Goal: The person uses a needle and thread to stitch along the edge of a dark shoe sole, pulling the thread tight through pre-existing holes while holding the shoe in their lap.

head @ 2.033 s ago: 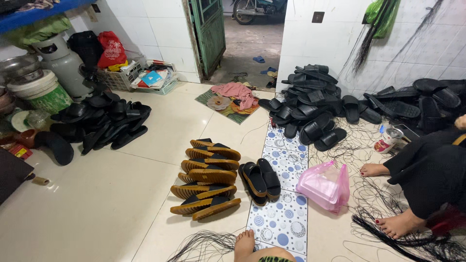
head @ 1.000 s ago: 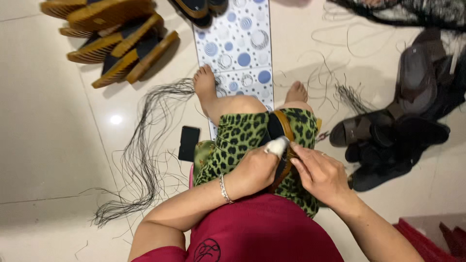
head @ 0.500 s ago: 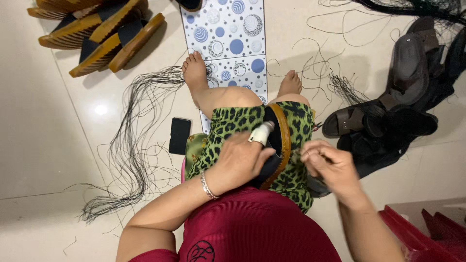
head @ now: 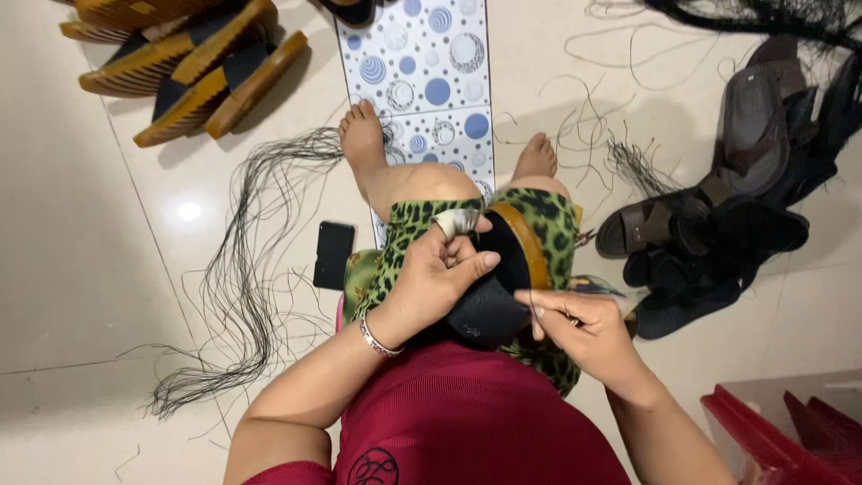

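A black sandal with a tan sole edge (head: 512, 269) lies across my lap, on green leopard-print fabric. My left hand (head: 435, 274) grips it from the left, with a pale wrap on one finger and a metal bracelet at the wrist. My right hand (head: 579, 328) is just right of the sandal, fingers pinched together as if on a thin black thread; what it pinches is too fine to see. My two bare feet rest on the floor ahead.
A black phone (head: 334, 254) lies on the tiles left of my knee. A bundle of black threads (head: 242, 287) spreads at the left. Tan-soled sandals (head: 193, 67) are stacked at top left, dark sandals (head: 718, 224) piled at right. A red crate (head: 790, 431) sits at bottom right.
The view swung from the room down to my lap. Over the last second my right hand drew away from the sandal toward the right, and my left hand shifted its grip.
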